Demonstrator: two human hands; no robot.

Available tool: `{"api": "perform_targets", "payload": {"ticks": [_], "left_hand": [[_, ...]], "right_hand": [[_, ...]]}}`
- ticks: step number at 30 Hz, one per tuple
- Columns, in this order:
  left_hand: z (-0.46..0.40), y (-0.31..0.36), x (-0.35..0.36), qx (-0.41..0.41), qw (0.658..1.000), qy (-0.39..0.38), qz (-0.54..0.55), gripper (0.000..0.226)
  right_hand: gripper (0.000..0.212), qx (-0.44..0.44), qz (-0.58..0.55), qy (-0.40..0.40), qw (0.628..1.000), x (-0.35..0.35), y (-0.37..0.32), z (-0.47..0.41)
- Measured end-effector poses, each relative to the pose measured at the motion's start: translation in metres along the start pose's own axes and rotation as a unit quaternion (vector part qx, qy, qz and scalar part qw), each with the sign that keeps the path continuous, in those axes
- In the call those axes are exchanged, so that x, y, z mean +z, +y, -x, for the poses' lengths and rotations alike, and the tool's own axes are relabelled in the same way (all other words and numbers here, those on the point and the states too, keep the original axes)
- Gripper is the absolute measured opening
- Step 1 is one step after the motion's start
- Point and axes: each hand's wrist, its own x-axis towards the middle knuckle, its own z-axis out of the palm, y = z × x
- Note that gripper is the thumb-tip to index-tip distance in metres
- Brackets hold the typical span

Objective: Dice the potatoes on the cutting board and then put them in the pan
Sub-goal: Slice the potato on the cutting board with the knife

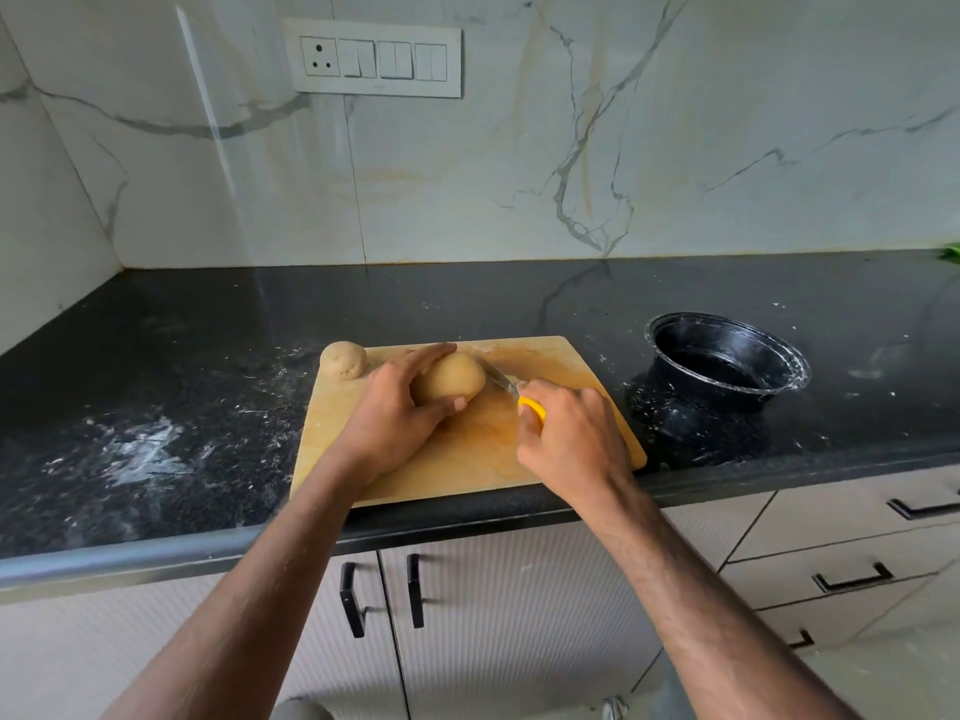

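On my feed the wooden cutting board [470,462] sits at the centre of the frame, on the black speckled countertop [156,387], its near edge close to the counter's front lip. My left hand [400,413] is on the board, fingers curled over the far side of a whole unpeeled potato [451,379] and thumb pressed against its near side, so the potato is gripped and resting on the board's upper middle. My right hand [569,433] is just to the right of it, fingers wrapped tight round the yellow handle of a knife [511,389]; only a little of the handle shows between thumb and fingers. The blade runs up and left from the hand and meets the right side of the potato. I cannot tell whether the edge has entered the skin.

A second potato [343,360], also whole, lies at the upper left corner of the board, partly over its edge. I see no cut pieces on the board.

The pan [727,356], black and round, stands on the counter at the right of the frame, apart from the board, with white specks on its rim and nothing visible inside.

White flecks and smears are scattered over the counter, thickest at the left. Behind, a marble-patterned wall carries a white switch panel [374,58] at upper centre. Below the counter are pale cabinet doors with black handles [350,600].
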Motion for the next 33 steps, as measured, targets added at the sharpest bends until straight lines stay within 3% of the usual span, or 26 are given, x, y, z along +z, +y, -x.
{"api": "perform_targets", "payload": {"ticks": [7, 12, 19, 33], "left_hand": [[0.004, 0.002, -0.005, -0.003, 0.996, -0.038, 0.085, 0.059], [0.008, 0.01, -0.003, -0.02, 0.995, -0.016, 0.098, 0.054], [0.007, 0.022, -0.003, -0.021, 0.998, 0.005, 0.064, 0.05], [0.005, 0.027, -0.001, -0.041, 0.998, 0.019, 0.032, 0.051]], "right_hand": [[0.026, 0.03, -0.085, 0.075, 0.993, 0.008, 0.009, -0.002], [0.022, 0.017, -0.117, 0.036, 0.992, 0.003, 0.014, -0.004], [0.032, -0.045, -0.02, -0.044, 0.998, -0.002, 0.013, -0.021], [0.028, -0.096, -0.033, -0.009, 0.995, 0.011, 0.029, -0.032]]}}
